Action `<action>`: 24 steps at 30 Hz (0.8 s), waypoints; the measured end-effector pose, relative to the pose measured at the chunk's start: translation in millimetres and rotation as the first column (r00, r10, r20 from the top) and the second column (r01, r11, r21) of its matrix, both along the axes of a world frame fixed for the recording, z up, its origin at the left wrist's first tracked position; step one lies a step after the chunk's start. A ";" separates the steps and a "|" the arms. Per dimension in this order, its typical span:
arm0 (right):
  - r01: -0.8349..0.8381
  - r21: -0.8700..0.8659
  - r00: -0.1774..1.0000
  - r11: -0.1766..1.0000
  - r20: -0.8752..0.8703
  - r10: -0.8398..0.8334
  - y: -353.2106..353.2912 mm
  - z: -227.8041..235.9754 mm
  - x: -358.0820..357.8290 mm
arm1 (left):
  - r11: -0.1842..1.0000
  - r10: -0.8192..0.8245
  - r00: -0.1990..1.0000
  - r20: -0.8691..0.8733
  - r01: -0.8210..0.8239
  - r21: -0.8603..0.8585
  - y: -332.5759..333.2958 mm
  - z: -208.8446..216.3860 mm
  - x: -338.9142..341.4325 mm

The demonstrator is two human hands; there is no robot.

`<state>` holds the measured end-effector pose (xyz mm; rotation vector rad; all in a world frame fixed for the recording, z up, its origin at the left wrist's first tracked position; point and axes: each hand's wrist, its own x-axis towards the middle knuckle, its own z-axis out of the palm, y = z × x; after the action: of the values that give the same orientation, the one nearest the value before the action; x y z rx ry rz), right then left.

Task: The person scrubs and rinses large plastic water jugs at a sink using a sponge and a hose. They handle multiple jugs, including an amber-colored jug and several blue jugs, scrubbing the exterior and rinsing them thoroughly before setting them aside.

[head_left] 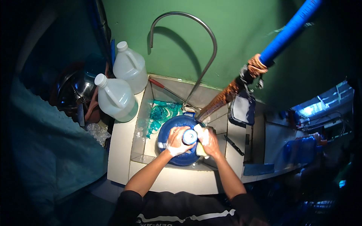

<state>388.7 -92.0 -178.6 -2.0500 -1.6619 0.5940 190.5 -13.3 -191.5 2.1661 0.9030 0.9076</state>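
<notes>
A large round blue water jug [182,121] stands in the tiled sink [142,157], its neck [189,136] pointing up toward me. My left hand [175,141] is curled round the left side of the neck, with white suds over the fingers and wrist. On the jug's right side, my right hand [209,142] presses a pale yellow sponge [201,150] against it. Suds cover this hand too, and its fingers hide part of the sponge. Behind the jug, a crumpled teal plastic wrapper [163,112] lies in the sink.
Two translucent white jugs [117,98] stand on the left ledge. A curved metal faucet [214,43] arches above the sink. A rusty pipe [222,97] with a blue upper section [290,32] slants in from the right. A black-handled knife [234,145] lies on the right ledge.
</notes>
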 end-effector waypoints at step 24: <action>0.259 -0.226 0.408 0.939 -0.856 -0.318 -3.6 -150.5 34.6 | 0.984 0.140 0.897 0.419 -0.077 -0.163 27.4 9.7 20.2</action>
<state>423.3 -95.6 -329.1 -1.4926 -0.6212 1.3063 210.7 14.1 -181.8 1.7084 0.8404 1.2731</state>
